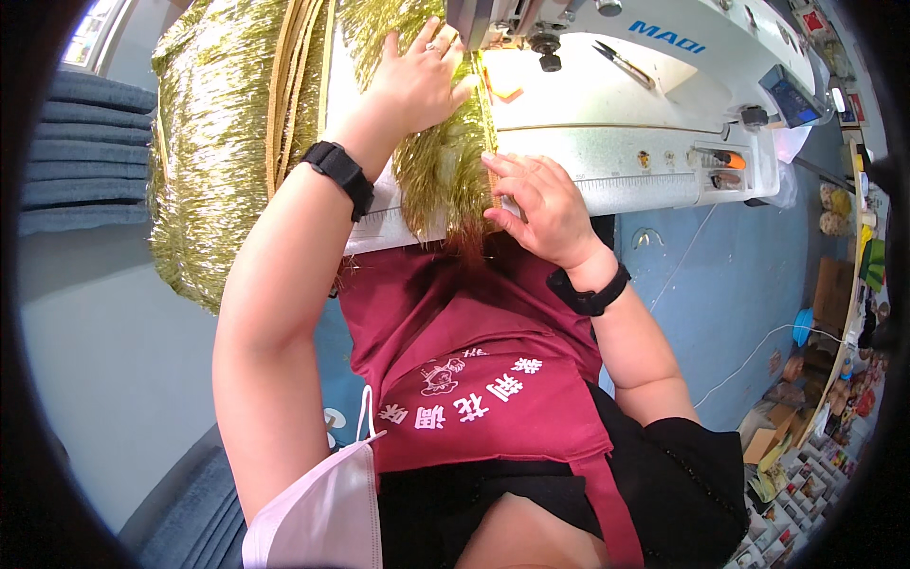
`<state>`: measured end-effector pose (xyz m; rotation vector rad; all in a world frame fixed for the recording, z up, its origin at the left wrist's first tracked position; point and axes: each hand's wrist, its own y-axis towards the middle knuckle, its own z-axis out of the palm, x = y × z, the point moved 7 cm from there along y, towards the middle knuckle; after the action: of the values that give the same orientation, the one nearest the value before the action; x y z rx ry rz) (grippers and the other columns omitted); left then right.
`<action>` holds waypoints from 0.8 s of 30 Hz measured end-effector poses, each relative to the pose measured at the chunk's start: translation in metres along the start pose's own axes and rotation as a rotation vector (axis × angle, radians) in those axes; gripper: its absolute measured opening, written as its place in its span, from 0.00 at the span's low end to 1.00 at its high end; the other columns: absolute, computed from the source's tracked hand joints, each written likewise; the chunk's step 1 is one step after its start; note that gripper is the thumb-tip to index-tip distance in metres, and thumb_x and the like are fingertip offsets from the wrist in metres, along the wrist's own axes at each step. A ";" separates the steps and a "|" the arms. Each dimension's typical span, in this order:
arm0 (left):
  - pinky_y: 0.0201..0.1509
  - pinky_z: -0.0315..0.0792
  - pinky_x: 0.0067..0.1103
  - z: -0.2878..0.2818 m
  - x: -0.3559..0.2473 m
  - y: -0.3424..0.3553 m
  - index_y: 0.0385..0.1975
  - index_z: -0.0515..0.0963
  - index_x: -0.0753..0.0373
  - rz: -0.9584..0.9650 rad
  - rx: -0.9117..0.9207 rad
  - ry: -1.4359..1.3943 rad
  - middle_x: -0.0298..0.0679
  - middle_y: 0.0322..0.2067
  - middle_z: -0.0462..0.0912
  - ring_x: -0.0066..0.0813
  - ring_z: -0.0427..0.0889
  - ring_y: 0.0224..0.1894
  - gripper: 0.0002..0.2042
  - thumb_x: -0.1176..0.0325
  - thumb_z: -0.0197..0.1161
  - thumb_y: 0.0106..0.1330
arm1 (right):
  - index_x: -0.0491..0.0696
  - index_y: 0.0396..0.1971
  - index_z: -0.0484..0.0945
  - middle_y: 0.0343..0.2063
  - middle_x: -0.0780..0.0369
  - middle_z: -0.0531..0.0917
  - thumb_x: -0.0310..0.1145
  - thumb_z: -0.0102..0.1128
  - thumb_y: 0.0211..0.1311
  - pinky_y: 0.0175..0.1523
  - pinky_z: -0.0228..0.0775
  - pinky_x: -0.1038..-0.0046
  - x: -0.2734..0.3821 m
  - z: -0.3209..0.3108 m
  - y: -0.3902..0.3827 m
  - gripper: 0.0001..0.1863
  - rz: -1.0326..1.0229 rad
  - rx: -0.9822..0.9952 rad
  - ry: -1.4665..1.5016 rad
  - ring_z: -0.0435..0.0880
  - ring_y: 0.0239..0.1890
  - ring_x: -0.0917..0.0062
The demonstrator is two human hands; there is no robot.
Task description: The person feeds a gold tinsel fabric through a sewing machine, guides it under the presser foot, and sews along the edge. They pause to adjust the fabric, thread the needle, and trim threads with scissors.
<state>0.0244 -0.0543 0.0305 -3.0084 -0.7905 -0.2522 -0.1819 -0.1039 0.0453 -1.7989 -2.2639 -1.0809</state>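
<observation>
A strip of gold-green tinsel fringe [441, 175] lies across the bed [607, 180] of a white sewing machine [654, 28], its narrow edge band [489, 114] running from the presser area toward me. My left hand [422, 81] rests flat on the fringe with fingers spread, close beside the needle area. Nearer to me, my right hand [545, 204] has the edge band between thumb and fingers. The strands hang over the bed's front edge above my maroon apron [493, 389]. The machine's needle tip is hard to make out.
A thick bundle of the same tinsel [223, 123] stands at the left. Black tweezers [624, 64] lie on the machine bed; an orange-handled tool [728, 158] sits in a recess at right. Folded blue cloths [95, 152] are stacked far left. A white mask [322, 512] hangs near my left arm.
</observation>
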 end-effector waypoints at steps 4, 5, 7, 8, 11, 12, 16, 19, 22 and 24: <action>0.77 0.48 0.56 0.001 -0.011 -0.005 0.70 0.67 0.66 -0.010 0.138 0.020 0.50 0.73 0.64 0.44 0.53 0.79 0.39 0.36 0.40 0.76 | 0.49 0.41 0.76 0.58 0.62 0.83 0.38 0.71 0.60 0.63 0.70 0.60 0.002 -0.002 -0.006 0.15 0.001 -0.003 0.030 0.82 0.58 0.64; 0.78 0.47 0.55 -0.002 -0.014 -0.006 0.69 0.67 0.69 0.004 0.115 0.018 0.54 0.72 0.65 0.47 0.54 0.79 0.40 0.35 0.38 0.77 | 0.49 0.41 0.76 0.59 0.62 0.83 0.38 0.71 0.60 0.63 0.70 0.61 0.003 -0.002 -0.008 0.15 0.002 0.007 0.021 0.82 0.58 0.64; 0.78 0.47 0.55 -0.004 -0.013 -0.007 0.68 0.69 0.68 -0.005 0.097 0.015 0.52 0.72 0.66 0.46 0.54 0.79 0.39 0.36 0.38 0.77 | 0.49 0.41 0.77 0.59 0.62 0.83 0.37 0.71 0.60 0.63 0.70 0.61 0.004 -0.002 -0.009 0.15 0.009 0.015 0.014 0.82 0.58 0.64; 0.78 0.48 0.54 -0.005 -0.013 -0.008 0.68 0.70 0.68 -0.006 0.084 0.030 0.52 0.72 0.66 0.45 0.54 0.79 0.39 0.36 0.38 0.77 | 0.49 0.42 0.77 0.59 0.62 0.83 0.37 0.71 0.60 0.63 0.70 0.61 0.004 -0.002 -0.009 0.15 0.011 0.014 0.004 0.82 0.58 0.64; 0.78 0.48 0.53 -0.005 -0.007 -0.004 0.67 0.71 0.67 -0.008 0.056 0.006 0.50 0.72 0.67 0.43 0.55 0.79 0.38 0.37 0.37 0.77 | 0.49 0.42 0.76 0.59 0.62 0.82 0.37 0.70 0.61 0.62 0.70 0.62 0.004 -0.002 -0.006 0.15 0.020 0.007 -0.027 0.82 0.59 0.65; 0.77 0.50 0.54 -0.003 -0.006 -0.001 0.68 0.70 0.65 -0.018 0.088 0.041 0.47 0.73 0.65 0.40 0.54 0.79 0.38 0.36 0.39 0.77 | 0.49 0.43 0.76 0.59 0.62 0.82 0.37 0.70 0.61 0.62 0.70 0.63 0.004 -0.001 -0.006 0.15 0.025 0.003 -0.034 0.82 0.60 0.65; 0.75 0.53 0.55 0.004 -0.004 0.005 0.72 0.66 0.61 -0.047 0.176 0.124 0.40 0.75 0.62 0.34 0.51 0.80 0.38 0.35 0.44 0.75 | 0.49 0.42 0.76 0.60 0.62 0.82 0.36 0.71 0.61 0.61 0.70 0.64 0.002 -0.001 -0.005 0.15 0.041 -0.017 -0.037 0.81 0.61 0.66; 0.76 0.52 0.52 0.002 -0.006 0.003 0.67 0.72 0.64 -0.037 0.111 0.112 0.46 0.71 0.69 0.39 0.57 0.78 0.37 0.36 0.40 0.77 | 0.49 0.42 0.76 0.60 0.61 0.82 0.35 0.71 0.60 0.61 0.70 0.65 0.002 0.000 -0.005 0.15 0.034 -0.024 -0.039 0.81 0.61 0.66; 0.77 0.52 0.51 -0.001 -0.005 0.001 0.63 0.75 0.67 -0.020 0.022 0.074 0.50 0.67 0.73 0.42 0.61 0.76 0.37 0.36 0.38 0.77 | 0.49 0.44 0.77 0.60 0.61 0.83 0.37 0.71 0.61 0.62 0.70 0.63 0.001 0.000 -0.005 0.15 0.052 -0.026 -0.018 0.80 0.61 0.62; 0.77 0.52 0.51 0.000 -0.005 0.002 0.62 0.75 0.67 -0.016 0.017 0.072 0.50 0.67 0.74 0.43 0.62 0.76 0.38 0.35 0.39 0.77 | 0.49 0.43 0.77 0.60 0.60 0.82 0.36 0.71 0.61 0.63 0.70 0.62 0.001 0.000 -0.005 0.15 0.048 -0.026 -0.001 0.80 0.61 0.62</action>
<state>0.0214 -0.0585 0.0301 -2.9599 -0.8064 -0.3498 -0.1867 -0.1033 0.0438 -1.8538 -2.2046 -1.1065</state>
